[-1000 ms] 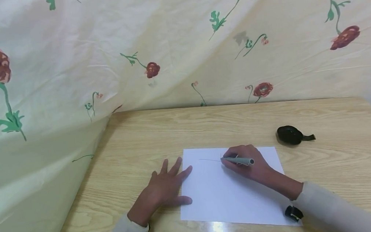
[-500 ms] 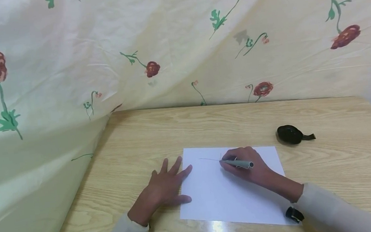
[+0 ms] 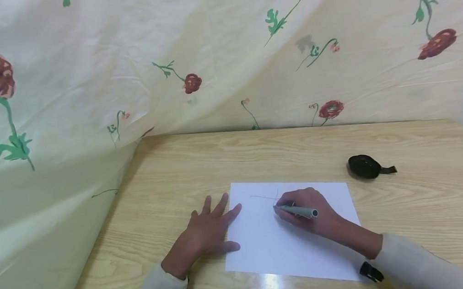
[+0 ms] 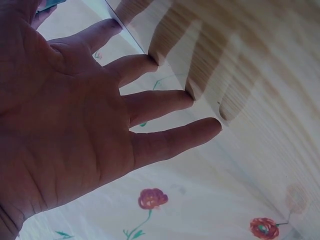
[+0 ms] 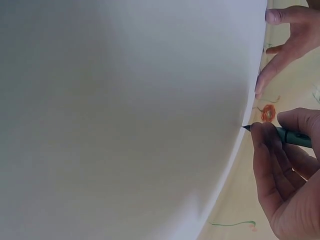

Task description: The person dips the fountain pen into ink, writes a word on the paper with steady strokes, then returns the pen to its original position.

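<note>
A white sheet of paper (image 3: 265, 247) lies on the wooden table, bearing a thin, nearly level line and a short stroke that crosses it near the top. My right hand (image 3: 309, 206) pinches a grey-green pen (image 3: 301, 211), its tip on the paper below the level line. In the right wrist view the pen (image 5: 297, 138) sits between thumb and fingers, its dark point showing. My left hand (image 3: 208, 233) rests with spread fingers at the sheet's left edge, thumb and forefinger on the paper. The left wrist view shows that hand's palm (image 4: 65, 125) and straight fingers.
A small black pan-shaped object (image 3: 365, 167) with a short handle stands at the right, behind the paper. A black item (image 3: 371, 272) shows under the right sleeve by the sheet's lower right corner. Flowered cloth (image 3: 206, 41) hangs along the back and left of the table (image 3: 167, 168).
The pen tip has moved down the sheet, and the short stroke now reaches below the level line. My left hand stays in place at the left edge.
</note>
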Motion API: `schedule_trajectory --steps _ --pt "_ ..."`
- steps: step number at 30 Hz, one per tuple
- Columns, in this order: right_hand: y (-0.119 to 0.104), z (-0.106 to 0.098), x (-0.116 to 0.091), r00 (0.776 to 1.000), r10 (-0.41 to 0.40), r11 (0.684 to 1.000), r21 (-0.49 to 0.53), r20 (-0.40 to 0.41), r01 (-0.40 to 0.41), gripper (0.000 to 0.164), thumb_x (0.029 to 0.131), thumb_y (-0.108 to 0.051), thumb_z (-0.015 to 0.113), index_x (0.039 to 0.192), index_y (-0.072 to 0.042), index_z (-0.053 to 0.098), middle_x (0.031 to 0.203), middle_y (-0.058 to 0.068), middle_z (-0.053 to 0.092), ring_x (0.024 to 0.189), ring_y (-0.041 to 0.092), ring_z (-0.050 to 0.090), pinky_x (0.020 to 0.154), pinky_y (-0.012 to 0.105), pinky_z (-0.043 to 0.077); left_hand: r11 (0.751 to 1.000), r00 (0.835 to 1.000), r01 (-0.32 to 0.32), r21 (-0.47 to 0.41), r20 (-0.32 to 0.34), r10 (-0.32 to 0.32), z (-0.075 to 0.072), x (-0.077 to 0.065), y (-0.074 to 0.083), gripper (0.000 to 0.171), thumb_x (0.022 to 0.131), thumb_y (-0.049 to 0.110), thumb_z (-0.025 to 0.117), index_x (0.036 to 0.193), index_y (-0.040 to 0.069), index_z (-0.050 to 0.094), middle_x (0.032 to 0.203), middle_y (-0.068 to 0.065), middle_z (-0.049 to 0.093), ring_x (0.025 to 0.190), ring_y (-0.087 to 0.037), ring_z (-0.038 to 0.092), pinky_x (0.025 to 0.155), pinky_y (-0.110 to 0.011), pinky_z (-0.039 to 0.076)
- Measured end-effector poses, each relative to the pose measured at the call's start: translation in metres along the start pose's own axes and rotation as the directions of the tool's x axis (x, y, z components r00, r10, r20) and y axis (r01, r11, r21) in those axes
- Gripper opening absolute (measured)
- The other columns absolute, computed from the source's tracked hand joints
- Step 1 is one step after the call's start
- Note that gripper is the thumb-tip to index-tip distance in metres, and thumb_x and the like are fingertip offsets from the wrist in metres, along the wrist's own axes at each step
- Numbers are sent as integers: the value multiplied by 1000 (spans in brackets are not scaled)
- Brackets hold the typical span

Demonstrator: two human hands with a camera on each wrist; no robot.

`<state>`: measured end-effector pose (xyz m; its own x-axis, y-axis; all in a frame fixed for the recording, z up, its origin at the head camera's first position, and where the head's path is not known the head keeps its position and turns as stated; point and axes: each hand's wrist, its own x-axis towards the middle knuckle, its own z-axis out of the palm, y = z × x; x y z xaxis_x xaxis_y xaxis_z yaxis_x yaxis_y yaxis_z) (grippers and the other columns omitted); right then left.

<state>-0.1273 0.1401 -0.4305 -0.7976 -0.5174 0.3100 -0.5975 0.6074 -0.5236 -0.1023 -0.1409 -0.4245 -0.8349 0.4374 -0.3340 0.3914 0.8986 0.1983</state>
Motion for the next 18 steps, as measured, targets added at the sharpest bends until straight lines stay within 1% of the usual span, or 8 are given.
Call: schedule_trajectory --steps 5,11,15,18 --pt "-4 -1 -1 1000 -4 1000 1 22 4 5 82 -14 78 87 -16 77 76 -12 72 60 -4 51 57 22 48 1000 1000 5 -4 5 -5 -1 0 1 91 83 60 71 158 30 29 166 -10 12 145 -53 12 100 -75 30" --pt "-8 -3 -3 998 -69 997 37 3 69 5 81 -12 77 85 -15 77 76 -12 71 60 -4 50 56 22 48 1000 1000 5 6 5 -5 0 1 2 91 83 60 70 158 30 29 166 -10 12 145 -53 13 100 -75 31" --pt "-11 -2 -4 998 -58 997 48 30 56 5 82 -12 77 87 -14 77 77 -11 72 61 -4 51 57 22 49 1000 1000 9 -1 6 -8 -1 0 4 90 84 59 70 158 30 29 166 -10 12 145 -53 13 100 -75 31" --pt "-12 -1 -5 997 -54 997 52 46 51 4 83 -13 77 87 -14 77 76 -13 70 61 -4 51 58 22 49 1000 1000 13 -3 9 -13 -3 -1 5 90 84 59 70 158 30 30 166 -10 12 146 -52 13 100 -74 31"
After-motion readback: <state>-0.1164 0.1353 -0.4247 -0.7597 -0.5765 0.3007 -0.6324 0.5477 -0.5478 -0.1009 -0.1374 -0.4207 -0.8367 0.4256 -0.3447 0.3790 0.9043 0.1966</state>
